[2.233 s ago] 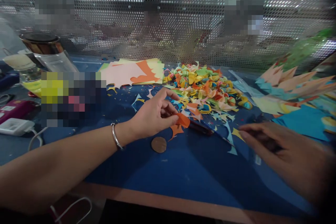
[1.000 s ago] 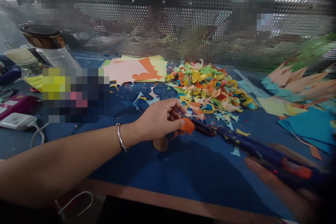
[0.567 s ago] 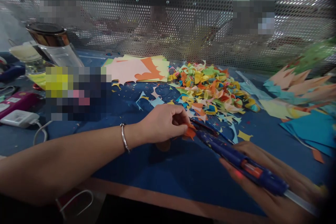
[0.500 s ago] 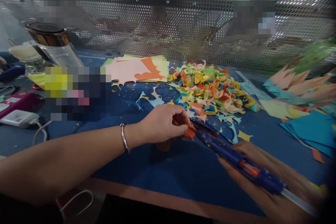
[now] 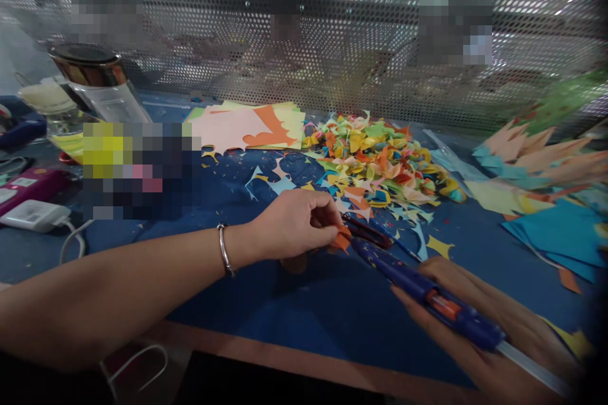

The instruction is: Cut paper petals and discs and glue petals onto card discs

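My left hand [image 5: 297, 221] is closed in a pinch on a small folded piece of orange paper [image 5: 342, 238], held above the table. My right hand [image 5: 503, 305] wraps round a dark blue hot glue gun [image 5: 408, 281]. From its rear end sticks a whitish glue stick [image 5: 532, 364]. The gun's nozzle points at the orange paper and is close to it; whether they touch, I cannot tell. Just beyond the nozzle lies a slim dark red and blue tool [image 5: 373, 231], its kind unclear. A silver bangle [image 5: 224, 250] circles my left wrist.
Behind my hands lies a heap of colourful folded paper pieces [image 5: 375, 155]. Left of it is a stack of cut paper sheets [image 5: 223, 128]. Blue paper [image 5: 555, 234] lies at right. A lidded flask [image 5: 111, 98] and a white charger [image 5: 35, 214] are at left. A perforated metal screen [image 5: 213, 31] stands behind.
The glue gun and my right hand have shifted slightly left. My left hand keeps its pinch on the orange paper, almost unmoved. The camera view has shifted a little.
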`<control>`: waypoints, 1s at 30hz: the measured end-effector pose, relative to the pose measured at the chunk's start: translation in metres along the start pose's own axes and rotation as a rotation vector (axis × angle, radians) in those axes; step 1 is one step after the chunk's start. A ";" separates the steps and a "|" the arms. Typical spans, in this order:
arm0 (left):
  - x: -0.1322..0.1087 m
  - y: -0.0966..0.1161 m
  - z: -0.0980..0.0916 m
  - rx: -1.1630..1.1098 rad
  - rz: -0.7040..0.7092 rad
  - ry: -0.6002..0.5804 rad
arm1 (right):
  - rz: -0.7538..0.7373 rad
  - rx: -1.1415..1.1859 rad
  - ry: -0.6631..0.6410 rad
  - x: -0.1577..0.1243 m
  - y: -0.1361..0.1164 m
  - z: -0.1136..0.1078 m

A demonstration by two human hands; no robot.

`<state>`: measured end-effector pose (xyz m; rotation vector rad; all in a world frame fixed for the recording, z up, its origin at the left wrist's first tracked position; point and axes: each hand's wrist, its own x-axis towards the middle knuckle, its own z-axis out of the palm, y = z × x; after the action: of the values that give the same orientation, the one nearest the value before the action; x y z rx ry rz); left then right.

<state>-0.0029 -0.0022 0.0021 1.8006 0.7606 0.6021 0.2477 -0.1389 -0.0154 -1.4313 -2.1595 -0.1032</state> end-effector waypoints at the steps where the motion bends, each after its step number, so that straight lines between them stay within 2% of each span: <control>1: 0.000 0.000 0.000 0.001 -0.003 0.003 | -0.008 0.018 -0.018 0.000 0.000 0.000; 6: 0.000 0.002 0.000 -0.023 -0.025 -0.018 | -0.020 0.060 -0.129 0.002 -0.002 -0.004; 12: 0.000 0.002 -0.001 -0.034 -0.046 -0.044 | -0.092 -0.008 -0.048 0.006 -0.004 -0.005; 20: 0.001 0.000 -0.001 -0.086 -0.066 -0.061 | -0.067 -0.016 -0.006 0.001 -0.002 -0.002; 23: 0.001 0.000 -0.001 -0.070 -0.068 -0.057 | -0.018 -0.022 0.020 0.000 -0.005 -0.002; 26: 0.001 0.001 -0.002 -0.075 -0.079 -0.063 | 0.058 0.029 -0.013 0.004 -0.013 -0.005; 30: 0.001 0.001 -0.002 -0.109 -0.087 -0.081 | 0.079 0.029 -0.011 0.006 -0.017 -0.006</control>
<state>-0.0033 0.0000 0.0034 1.6729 0.7329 0.5013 0.2336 -0.1438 -0.0037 -1.5016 -2.1015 -0.0353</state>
